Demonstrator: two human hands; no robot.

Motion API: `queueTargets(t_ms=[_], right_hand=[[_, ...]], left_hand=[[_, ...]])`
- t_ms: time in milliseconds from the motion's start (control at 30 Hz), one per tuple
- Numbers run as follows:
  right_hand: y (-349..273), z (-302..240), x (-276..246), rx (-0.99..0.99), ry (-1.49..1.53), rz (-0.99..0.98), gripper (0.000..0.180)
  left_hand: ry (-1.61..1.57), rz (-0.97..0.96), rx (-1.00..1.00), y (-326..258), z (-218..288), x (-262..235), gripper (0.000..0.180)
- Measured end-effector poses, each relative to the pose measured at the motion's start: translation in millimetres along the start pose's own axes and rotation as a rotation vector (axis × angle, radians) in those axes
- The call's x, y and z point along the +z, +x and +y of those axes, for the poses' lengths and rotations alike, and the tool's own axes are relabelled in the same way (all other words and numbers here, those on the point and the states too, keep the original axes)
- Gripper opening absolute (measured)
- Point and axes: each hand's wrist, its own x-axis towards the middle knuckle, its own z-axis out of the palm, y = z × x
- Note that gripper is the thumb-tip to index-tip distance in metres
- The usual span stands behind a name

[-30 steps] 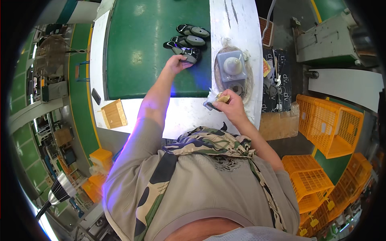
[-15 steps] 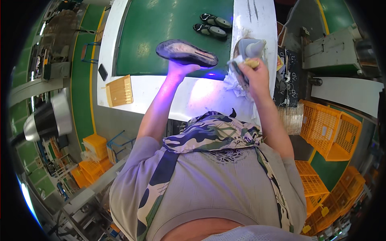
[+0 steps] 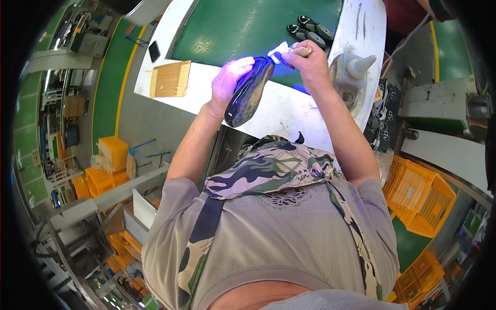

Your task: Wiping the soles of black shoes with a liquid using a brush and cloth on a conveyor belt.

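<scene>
My left hand [image 3: 230, 80] is closed around a black shoe [image 3: 253, 95], tilted with its toe toward me and its worn-looking sole facing right. Bluish-violet light falls on these fingers and the shoe's far end. My right hand [image 3: 312, 63] pinches a brush with a short yellowish handle [image 3: 301, 51]. A white piece [image 3: 279, 50] at the front of that hand glows in the light, close to the shoe's far end. Whether it is bristles or cloth, and whether it touches the shoe, I cannot tell.
A pair of dark shoes [image 3: 310, 31] lies on the green mat [image 3: 248, 31]. A translucent bottle with a cone nozzle [image 3: 360, 67] stands at the white table's right edge. At the left are a wooden board [image 3: 170, 79] and a phone [image 3: 154, 51]. Orange crates [image 3: 418, 194] stand around.
The shoe has turned from lying crosswise to pointing its toe toward me, and has come nearer. My right hand has moved left, from beside the bottle to the shoe.
</scene>
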Motion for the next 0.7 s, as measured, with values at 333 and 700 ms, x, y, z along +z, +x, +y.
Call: queueTargets(t_ms=[333,700], right_hand=[[-19,7,71,0.127,0.188,-0.230,0.020],[-22,-18,165,-0.091,-0.283,-0.526,0.025]], left_hand=[[0.328,-0.088,-0.147,-21,34,-62,0.050],[0.174,-0.356,-0.769,-62,65,-139,0.047]])
